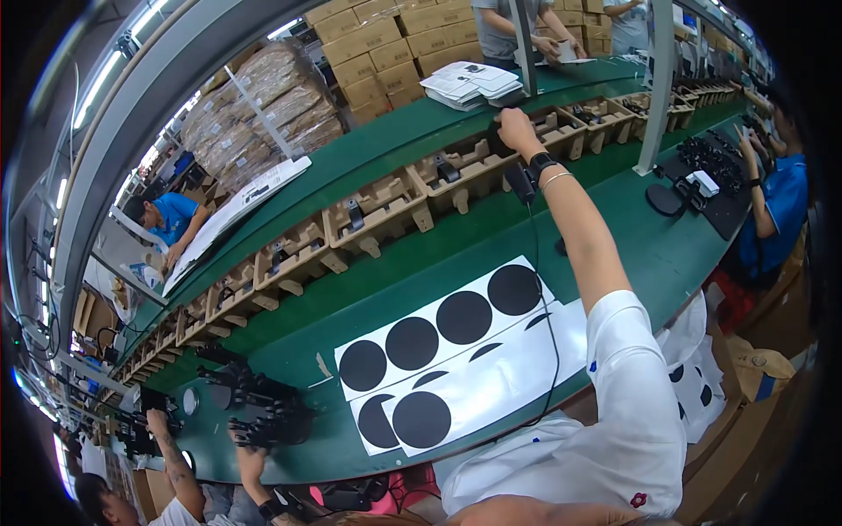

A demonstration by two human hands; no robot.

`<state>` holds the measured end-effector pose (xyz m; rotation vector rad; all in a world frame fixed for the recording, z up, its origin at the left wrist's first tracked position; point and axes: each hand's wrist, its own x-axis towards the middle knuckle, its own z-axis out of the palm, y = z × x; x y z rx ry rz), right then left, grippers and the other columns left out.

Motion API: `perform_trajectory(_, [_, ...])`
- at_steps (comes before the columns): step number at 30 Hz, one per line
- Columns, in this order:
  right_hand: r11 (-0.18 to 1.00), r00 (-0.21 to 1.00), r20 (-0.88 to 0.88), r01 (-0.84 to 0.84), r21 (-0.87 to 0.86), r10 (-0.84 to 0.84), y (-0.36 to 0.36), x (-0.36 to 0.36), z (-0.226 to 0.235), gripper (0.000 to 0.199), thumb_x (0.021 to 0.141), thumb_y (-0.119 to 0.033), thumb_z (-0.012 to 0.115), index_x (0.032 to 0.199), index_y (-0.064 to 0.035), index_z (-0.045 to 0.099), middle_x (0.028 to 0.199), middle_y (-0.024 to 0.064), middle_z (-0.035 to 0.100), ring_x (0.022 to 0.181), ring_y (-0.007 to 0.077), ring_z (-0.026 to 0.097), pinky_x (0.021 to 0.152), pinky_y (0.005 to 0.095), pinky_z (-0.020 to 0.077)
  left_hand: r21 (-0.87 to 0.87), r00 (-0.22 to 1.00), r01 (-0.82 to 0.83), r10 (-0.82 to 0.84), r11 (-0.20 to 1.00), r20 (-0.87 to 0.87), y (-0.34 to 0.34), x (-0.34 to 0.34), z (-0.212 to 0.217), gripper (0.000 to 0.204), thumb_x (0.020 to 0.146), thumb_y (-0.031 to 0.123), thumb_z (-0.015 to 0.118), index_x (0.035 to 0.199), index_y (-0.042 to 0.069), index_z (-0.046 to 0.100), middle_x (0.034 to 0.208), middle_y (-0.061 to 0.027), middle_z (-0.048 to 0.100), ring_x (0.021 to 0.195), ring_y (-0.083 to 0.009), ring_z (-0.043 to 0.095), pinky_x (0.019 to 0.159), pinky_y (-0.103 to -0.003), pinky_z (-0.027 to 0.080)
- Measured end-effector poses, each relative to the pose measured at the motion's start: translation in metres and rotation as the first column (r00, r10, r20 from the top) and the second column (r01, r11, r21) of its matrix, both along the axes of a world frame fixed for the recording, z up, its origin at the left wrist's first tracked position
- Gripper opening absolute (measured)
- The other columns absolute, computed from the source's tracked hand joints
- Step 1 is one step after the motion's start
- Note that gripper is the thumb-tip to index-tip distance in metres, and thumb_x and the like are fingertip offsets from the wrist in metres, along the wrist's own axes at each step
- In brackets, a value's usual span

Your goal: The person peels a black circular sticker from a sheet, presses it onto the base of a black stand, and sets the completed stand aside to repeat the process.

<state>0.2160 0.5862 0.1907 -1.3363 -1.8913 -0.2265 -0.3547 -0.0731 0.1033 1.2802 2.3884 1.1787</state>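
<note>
My right arm, in a white sleeve with a black wrist device and a bracelet, stretches far forward. Its hand (519, 131) is closed over a moulded tan pulp tray (561, 131), fingers around a dark part mostly hidden under them. At lower left, a forearm with a black wrist strap, seemingly mine, enters from the lower edge. That hand, my left hand (251, 459), has its fingers curled against a cluster of upright black plastic parts (263, 421) on the green table. Which single part it grips is hard to make out.
White sheets with black discs (438, 368) lie before me, crossed by a cable (554, 351). A row of pulp trays (373, 210) runs along the line. A paper stack (472, 83) sits beyond, near a metal post (656, 96). Co-workers (781, 202) work on both sides and opposite.
</note>
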Motion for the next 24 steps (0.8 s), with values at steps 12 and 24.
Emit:
perform_trajectory(12, [0.974, 0.963, 0.240, -0.164, 0.159, 0.123, -0.097, 0.000, -0.037, 0.027, 0.077, -0.022, 0.066, 0.100, -0.0063, 0.066, 0.132, 0.0197, 0.043, 0.123, 0.0359, 0.037, 0.097, 0.0482, 0.0365, -0.355, 0.934, 0.158, -0.256, 0.921, -0.248, -0.001, -0.087, -0.013, 0.084, 0.055, 0.010, 0.081, 0.129, -0.001, 0.042, 0.125, -0.0108, 0.049, 0.103, -0.0191, 0.050, 0.087, -0.031, 0.042])
perform_trajectory(24, [0.475, 0.513, -0.048, -0.824, -0.309, 0.857, -0.251, -0.014, -0.087, 0.038, 0.063, 0.010, 0.045, 0.096, 0.0009, 0.060, 0.104, 0.0137, 0.057, 0.100, 0.0298, 0.054, 0.088, 0.0359, 0.0455, 0.838, 0.881, -0.360, -0.146, 0.410, 0.450, 0.044, 0.200, 0.045, 0.061, 0.085, 0.032, 0.058, 0.138, 0.013, 0.034, 0.131, -0.0131, 0.045, 0.116, -0.0289, 0.048, 0.091, -0.045, 0.044])
